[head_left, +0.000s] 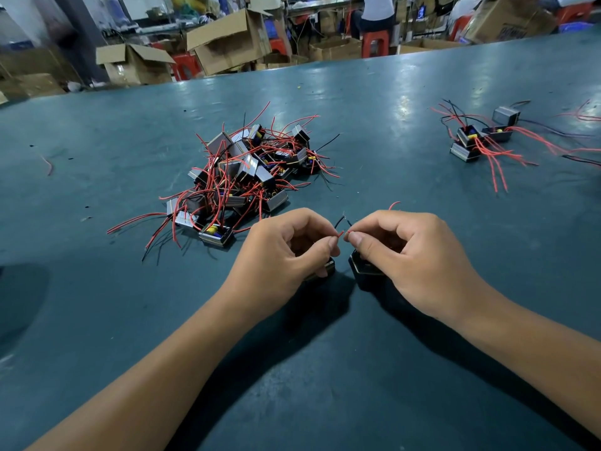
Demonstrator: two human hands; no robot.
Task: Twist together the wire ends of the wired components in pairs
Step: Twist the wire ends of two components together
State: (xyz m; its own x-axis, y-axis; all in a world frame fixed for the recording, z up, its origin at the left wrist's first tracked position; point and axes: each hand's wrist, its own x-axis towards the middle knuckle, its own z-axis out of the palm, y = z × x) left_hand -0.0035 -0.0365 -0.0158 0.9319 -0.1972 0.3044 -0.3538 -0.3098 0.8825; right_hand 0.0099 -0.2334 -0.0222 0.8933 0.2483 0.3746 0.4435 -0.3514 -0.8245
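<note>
Left hand (286,249): fingers curled, thumb and forefinger pinching the tip of a thin red insulated wire end (340,235). Right hand (403,252): same pinch on a second short red wire tip (346,235). The two tips sit just beside each other, apparently not yet crossed or twisted. A thin black lead (340,221) arcs up between the hands; whether its bare end meets anything is too fine to tell.

Under each hand, resting on the table, a small dark boxy wired component: one with a pale edge below the left fingers (327,268), one black with a light rim below the right thumb (362,266). Both mostly hidden by the hands.

Beyond, past the left hand: a tangled heap of like grey-and-black components with red and black leads (240,167), presumably the unworked stock. Far right: a small cluster of the same components with wires trailing together (478,138), probably finished pairs. All on a dark teal matte tabletop (325,369). Cardboard boxes (227,40) and red stools behind.

Risks, as I judge them:
- Pinch sits at the very tips; little length to wrap, so the ends could slip apart while twisting.
- Black lead close by could get caught into the red twist, giving a wrong pairing.
- Pulling on the wires could drag a loose component across the table.
</note>
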